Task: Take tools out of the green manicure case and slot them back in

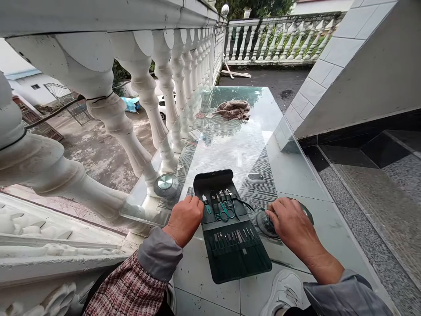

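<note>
A dark green manicure case (228, 259) lies unfolded at the near end of the glass table (226, 162). Its upper panel holds green-handled scissors (226, 213), nail clippers (228, 193) and other tools under straps. Several slim metal tools (235, 237) stand in a row in the lower panel. Beside the case's left edge, my left hand (186, 219) is closed, and its fingertips are hidden. My right hand (292, 221) is to the right of the case with fingers curled together, over a round metal table fitting (267, 224). Whatever either hand may hold does not show.
A crumpled brown cloth (233, 109) lies on the far part of the glass. Another round fitting (166, 185) is at the table's left. White balusters (144, 101) line the left side, and stone steps (371, 184) run along the right. A white shoe (284, 292) is below.
</note>
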Tool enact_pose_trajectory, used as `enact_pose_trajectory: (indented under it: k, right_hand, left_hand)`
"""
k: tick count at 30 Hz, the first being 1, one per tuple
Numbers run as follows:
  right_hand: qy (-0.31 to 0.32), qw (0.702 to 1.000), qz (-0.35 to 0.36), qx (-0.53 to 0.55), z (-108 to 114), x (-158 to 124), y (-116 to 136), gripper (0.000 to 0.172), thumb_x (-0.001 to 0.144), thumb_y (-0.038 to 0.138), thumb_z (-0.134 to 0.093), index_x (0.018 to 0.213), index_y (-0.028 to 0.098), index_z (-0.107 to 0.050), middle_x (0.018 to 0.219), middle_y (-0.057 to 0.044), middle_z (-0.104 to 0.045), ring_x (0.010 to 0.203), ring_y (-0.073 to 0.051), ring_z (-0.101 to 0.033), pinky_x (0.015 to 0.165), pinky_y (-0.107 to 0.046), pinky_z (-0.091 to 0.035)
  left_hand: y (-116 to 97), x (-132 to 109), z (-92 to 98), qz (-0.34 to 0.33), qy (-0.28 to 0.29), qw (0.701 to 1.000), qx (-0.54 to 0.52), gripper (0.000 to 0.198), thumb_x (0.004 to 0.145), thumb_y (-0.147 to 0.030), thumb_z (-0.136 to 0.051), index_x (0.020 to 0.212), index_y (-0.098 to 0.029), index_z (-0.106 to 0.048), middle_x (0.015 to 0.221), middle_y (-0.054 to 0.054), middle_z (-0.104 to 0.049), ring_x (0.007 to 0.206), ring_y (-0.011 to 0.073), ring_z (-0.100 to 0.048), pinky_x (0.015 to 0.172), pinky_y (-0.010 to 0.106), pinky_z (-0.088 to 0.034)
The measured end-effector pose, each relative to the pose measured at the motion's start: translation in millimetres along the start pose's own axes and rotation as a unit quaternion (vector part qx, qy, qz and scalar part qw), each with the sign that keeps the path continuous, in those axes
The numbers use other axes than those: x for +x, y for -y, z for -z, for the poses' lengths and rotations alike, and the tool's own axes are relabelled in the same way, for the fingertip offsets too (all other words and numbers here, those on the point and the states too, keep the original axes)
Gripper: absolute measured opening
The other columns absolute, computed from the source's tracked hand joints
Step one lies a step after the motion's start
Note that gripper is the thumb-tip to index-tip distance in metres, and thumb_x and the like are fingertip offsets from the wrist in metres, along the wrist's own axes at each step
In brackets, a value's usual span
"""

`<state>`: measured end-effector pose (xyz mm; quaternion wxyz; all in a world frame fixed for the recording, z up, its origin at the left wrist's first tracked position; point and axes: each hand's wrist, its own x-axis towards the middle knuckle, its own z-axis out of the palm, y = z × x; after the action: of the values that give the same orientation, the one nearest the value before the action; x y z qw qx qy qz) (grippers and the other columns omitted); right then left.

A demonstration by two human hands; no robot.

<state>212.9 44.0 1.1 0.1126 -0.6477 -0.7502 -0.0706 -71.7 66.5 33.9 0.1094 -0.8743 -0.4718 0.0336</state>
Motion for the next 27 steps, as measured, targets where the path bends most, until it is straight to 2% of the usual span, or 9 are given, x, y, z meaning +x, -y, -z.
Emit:
enact_pose_trajectory:
  k: [7, 9, 13, 16, 18, 20, 23, 25, 27]
  right_hand:
    - [-0.006, 1.000, 0.020, -0.002, 1.2, -16.2, -7.4, 0.017, 0.085, 0.028, -0.049, 0.071, 0.019, -0.054, 0.074, -0.006, -0.055, 0.071, -0.021, -0.045, 0.062, -0.033, -0.036]
    - [-0.035, 0.998, 0.040, 0.023, 0.1, -27.0, -9.9, 0.019, 0.088, 0.029, -0.044, 0.081, 0.017, -0.057, 0.080, -0.007, -0.058, 0.077, -0.021, -0.049, 0.067, -0.034, -0.039]
    - [-0.095, 0.988, 0.109, 0.059, -1.2, -53.7, -11.4, 0.033, 0.090, 0.034, -0.041, 0.111, 0.014, -0.056, 0.105, -0.012, -0.060, 0.102, -0.024, -0.051, 0.083, -0.037, -0.041]
    - [-0.102, 0.979, 0.164, 0.062, -0.7, -73.5, -13.2, 0.043, 0.087, 0.040, -0.046, 0.122, 0.016, -0.052, 0.117, -0.013, -0.057, 0.110, -0.026, -0.049, 0.088, -0.039, -0.040]
    - [-0.108, 0.973, 0.195, 0.065, 0.4, -84.3, -15.6, 0.049, 0.084, 0.043, -0.052, 0.124, 0.015, -0.051, 0.117, -0.014, -0.058, 0.110, -0.026, -0.050, 0.090, -0.039, -0.040]
    - [-0.122, 0.966, 0.218, 0.064, 2.1, -92.5, -18.1, 0.048, 0.081, 0.038, -0.058, 0.123, 0.015, -0.053, 0.113, -0.014, -0.060, 0.108, -0.025, -0.052, 0.089, -0.038, -0.041]
    - [-0.144, 0.956, 0.245, 0.075, 5.7, -99.9, -20.6, 0.040, 0.080, 0.017, -0.060, 0.119, 0.017, -0.057, 0.104, -0.012, -0.064, 0.100, -0.022, -0.057, 0.085, -0.035, -0.044]
    - [-0.148, 0.949, 0.259, 0.103, 9.3, -101.9, -21.6, 0.042, 0.080, 0.007, -0.056, 0.120, 0.018, -0.056, 0.100, -0.011, -0.065, 0.096, -0.020, -0.059, 0.083, -0.033, -0.045]
    - [-0.161, 0.944, 0.253, 0.139, 14.4, -101.8, -22.1, 0.046, 0.080, 0.004, -0.053, 0.124, 0.018, -0.054, 0.098, -0.010, -0.066, 0.093, -0.018, -0.060, 0.080, -0.031, -0.047]
  left_hand:
    - [1.1, -1.1, 0.8, -0.002, 0.005, 1.000, 0.003, 0.014, 0.090, -0.015, -0.047, 0.080, -0.013, -0.056, 0.079, 0.007, -0.056, 0.072, 0.0203, -0.052, 0.056, 0.028, -0.039]
    - [1.1, -1.4, 0.9, -0.002, 0.007, 1.000, 0.004, 0.014, 0.090, -0.013, -0.047, 0.079, -0.013, -0.056, 0.078, 0.007, -0.056, 0.072, 0.0198, -0.052, 0.056, 0.027, -0.038]
    - [1.2, -1.0, 1.7, -0.002, 0.013, 1.000, 0.004, 0.012, 0.085, -0.005, -0.049, 0.078, -0.013, -0.056, 0.077, 0.006, -0.056, 0.071, 0.0192, -0.052, 0.056, 0.026, -0.038]
    - [1.2, -0.4, 2.9, -0.001, 0.017, 1.000, 0.004, 0.013, 0.081, -0.002, -0.051, 0.078, -0.014, -0.055, 0.078, 0.006, -0.056, 0.072, 0.0200, -0.052, 0.056, 0.027, -0.038]
    - [0.8, -0.1, 3.7, -0.001, 0.019, 1.000, 0.003, 0.013, 0.081, -0.002, -0.050, 0.078, -0.014, -0.055, 0.078, 0.007, -0.056, 0.073, 0.0206, -0.052, 0.056, 0.028, -0.039]
    - [0.4, 0.1, 4.4, -0.001, 0.021, 1.000, 0.003, 0.013, 0.081, -0.002, -0.050, 0.078, -0.014, -0.055, 0.079, 0.007, -0.056, 0.073, 0.0207, -0.052, 0.057, 0.028, -0.039]
    - [0.0, 0.1, 5.5, -0.002, 0.024, 1.000, 0.002, 0.013, 0.080, -0.002, -0.051, 0.079, -0.014, -0.055, 0.080, 0.007, -0.056, 0.074, 0.0209, -0.052, 0.058, 0.028, -0.040]
    - [0.2, 0.0, 6.1, -0.001, 0.026, 1.000, 0.001, 0.013, 0.080, -0.002, -0.051, 0.079, -0.014, -0.055, 0.080, 0.007, -0.056, 0.074, 0.0211, -0.052, 0.058, 0.028, -0.040]
    - [0.9, -0.2, 6.5, -0.001, 0.027, 1.000, 0.000, 0.013, 0.081, -0.002, -0.051, 0.080, -0.013, -0.055, 0.080, 0.007, -0.057, 0.075, 0.0212, -0.052, 0.058, 0.028, -0.040]
